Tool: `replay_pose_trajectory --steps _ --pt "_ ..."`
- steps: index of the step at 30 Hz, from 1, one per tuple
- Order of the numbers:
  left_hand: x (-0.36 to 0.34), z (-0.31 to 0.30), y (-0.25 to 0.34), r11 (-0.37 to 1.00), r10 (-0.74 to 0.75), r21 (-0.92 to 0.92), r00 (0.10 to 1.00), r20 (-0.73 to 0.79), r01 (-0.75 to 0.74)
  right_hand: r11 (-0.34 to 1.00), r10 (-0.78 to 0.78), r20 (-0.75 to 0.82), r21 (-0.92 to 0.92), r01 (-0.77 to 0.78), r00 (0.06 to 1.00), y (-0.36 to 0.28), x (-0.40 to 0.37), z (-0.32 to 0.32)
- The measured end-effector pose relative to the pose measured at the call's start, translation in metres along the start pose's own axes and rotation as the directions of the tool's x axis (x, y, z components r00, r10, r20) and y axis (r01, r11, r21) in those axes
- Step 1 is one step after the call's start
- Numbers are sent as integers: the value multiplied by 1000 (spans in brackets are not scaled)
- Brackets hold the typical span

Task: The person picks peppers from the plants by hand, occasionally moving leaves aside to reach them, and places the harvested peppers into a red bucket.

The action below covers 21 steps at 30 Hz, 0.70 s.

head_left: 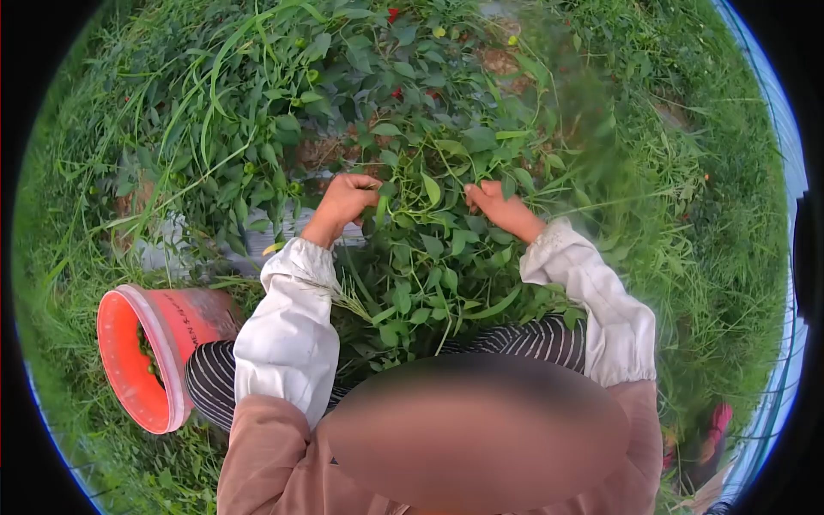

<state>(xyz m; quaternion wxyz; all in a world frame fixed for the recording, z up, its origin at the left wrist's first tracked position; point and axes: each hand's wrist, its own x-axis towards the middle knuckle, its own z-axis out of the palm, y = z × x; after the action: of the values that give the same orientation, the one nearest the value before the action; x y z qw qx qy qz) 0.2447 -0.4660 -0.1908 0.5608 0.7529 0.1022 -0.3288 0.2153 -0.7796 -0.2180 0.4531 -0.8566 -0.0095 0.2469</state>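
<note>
Both my hands are in among the leaves of a pepper plant (433, 245) in front of my knees. My left hand (345, 206) is closed at the plant's left side, fingers curled and pinched against the foliage. My right hand (505, 210) is closed on the other side, thumb pressed towards bent fingers beside thin stems. Leaves cover the fingertips of both, so what they pinch cannot be made out. White sleeve covers reach to both wrists.
A red-pink bucket (176, 343) leans beside my left knee, with small green peppers (149, 354) inside. More pepper plants with green and red fruit grow ahead. Pale plastic sheeting (257, 232) lies on the soil. Tall grass (712, 215) stands on the right.
</note>
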Motion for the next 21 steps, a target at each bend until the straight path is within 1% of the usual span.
replay_pose_trajectory --steps 1,2,3,5,6,7,8,9,10,11,12,13,14,15,16,17,18,19,20,21 --pt "-4 -6 5 1000 -4 11 1000 1 4 990 -10 -9 -139 8 1000 -6 -4 4" --pt "-6 -13 11 993 69 -92 994 -90 -77 936 29 -97 -347 -61 995 -12 -7 10" --pt "-8 -20 20 968 133 -186 974 -185 -168 939 29 -103 -339 -62 994 -23 -10 11" --pt "-21 -33 48 862 227 -434 965 -132 -263 875 -28 -58 -484 -3 998 -34 -20 14" --pt "-24 -41 60 833 265 -485 962 -71 -265 891 -130 -85 -447 79 988 -25 -23 16" --pt "-26 -47 70 789 314 -556 949 0 -261 895 -127 -90 -440 75 988 -16 -24 19" --pt "-18 -52 71 787 321 -555 947 -6 -270 859 -313 -77 -448 248 947 -8 -23 22" --pt "-8 -55 75 784 330 -554 944 -10 -280 790 -488 -65 -456 410 870 -4 -22 23" --pt "-5 -47 89 789 329 -548 944 -6 -278 713 -545 -110 -582 391 831 -9 -22 30" --pt "-1 -34 102 817 313 -516 950 18 -259 718 -544 -114 -577 390 832 -12 -20 35" --pt "3 -19 114 843 297 -481 954 43 -240 482 -623 24 -776 408 782 -12 -19 38" --pt "13 -5 119 856 281 -471 957 73 -215 200 -652 177 -898 392 738 -19 -19 40" --pt "24 9 123 905 239 -368 971 32 -211 417 -575 53 -840 347 817 -25 -20 44" --pt "38 21 123 944 203 -262 979 -12 -199 427 -568 39 -840 334 822 -27 -19 48" --pt "57 29 118 947 203 -254 979 2 -196 419 -557 51 -844 334 829 -27 -18 50" --pt "80 37 109 957 288 -22 955 -69 -290 411 -547 65 -847 336 835 -26 -18 52" --pt "87 45 107 910 385 215 915 -119 -355 407 -530 93 -844 349 843 -24 -16 53" --pt "92 52 103 908 385 223 916 -112 -354 416 -529 84 -842 344 844 -23 -16 53" --pt "98 60 100 774 428 571 891 -155 -273 416 -539 80 -840 348 839 -22 -16 53" --pt "98 69 103 537 485 833 856 -176 -133 414 -548 78 -840 352 833 -20 -16 53"
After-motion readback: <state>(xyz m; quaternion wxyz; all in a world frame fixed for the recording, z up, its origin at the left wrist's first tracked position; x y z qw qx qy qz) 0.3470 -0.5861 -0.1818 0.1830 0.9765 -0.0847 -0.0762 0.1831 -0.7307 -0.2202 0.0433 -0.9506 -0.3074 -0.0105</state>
